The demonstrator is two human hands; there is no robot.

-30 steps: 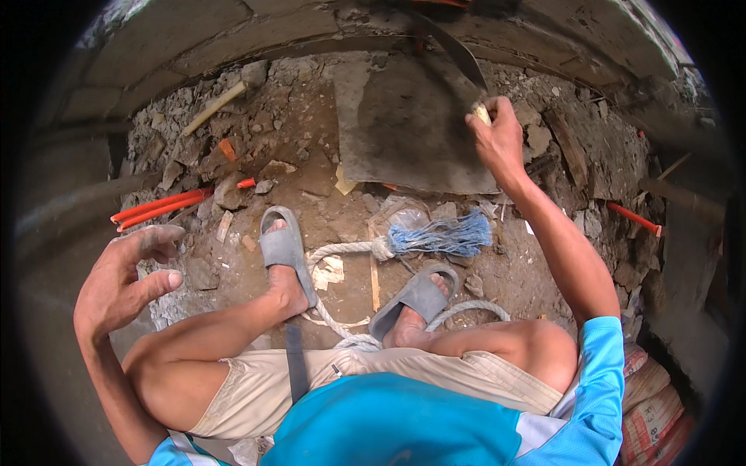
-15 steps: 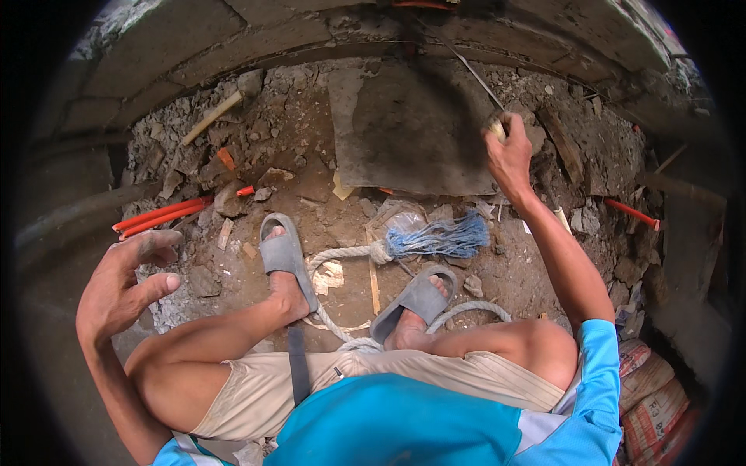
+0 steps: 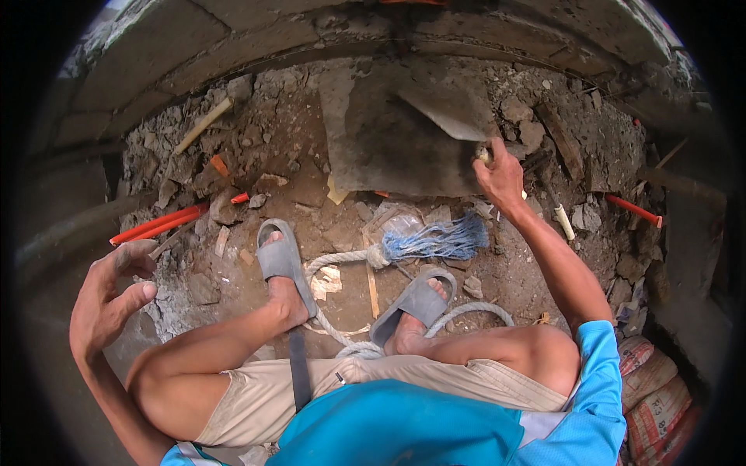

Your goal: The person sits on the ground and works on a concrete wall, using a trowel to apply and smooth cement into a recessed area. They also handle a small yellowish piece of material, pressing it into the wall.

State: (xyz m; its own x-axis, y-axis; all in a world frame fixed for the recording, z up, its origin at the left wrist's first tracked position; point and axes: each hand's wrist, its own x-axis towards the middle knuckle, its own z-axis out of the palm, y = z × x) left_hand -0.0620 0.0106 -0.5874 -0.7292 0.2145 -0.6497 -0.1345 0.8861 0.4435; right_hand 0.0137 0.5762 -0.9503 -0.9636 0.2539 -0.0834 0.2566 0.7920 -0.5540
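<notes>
My right hand [image 3: 499, 175] grips the pale handle of a trowel [image 3: 451, 120], its pointed grey blade angled toward the far left. Below the blade lies a flat grey board [image 3: 361, 167] with a dark, wet-looking patch over much of it. The trowel hangs over the board's right part; whether it touches cannot be told. At the left, my left hand [image 3: 113, 299] is raised near my knee with nothing in it, fingers bent and thumb held apart. A rope [image 3: 338, 258] with a frayed blue end [image 3: 443, 237] lies between the board and my sandalled feet.
A low block wall [image 3: 272, 35] curves along the far side. Rubble surrounds the board, with a wooden stick [image 3: 203, 126], orange pipes [image 3: 159, 225], another orange pipe [image 3: 633, 210] and a dark plank [image 3: 559, 140]. Sacks [image 3: 653, 388] are stacked at the lower right.
My right hand has drawn the trowel back from the far wall, and its blade has turned from edge-on to show its flat face. My left hand has shifted slightly left and down.
</notes>
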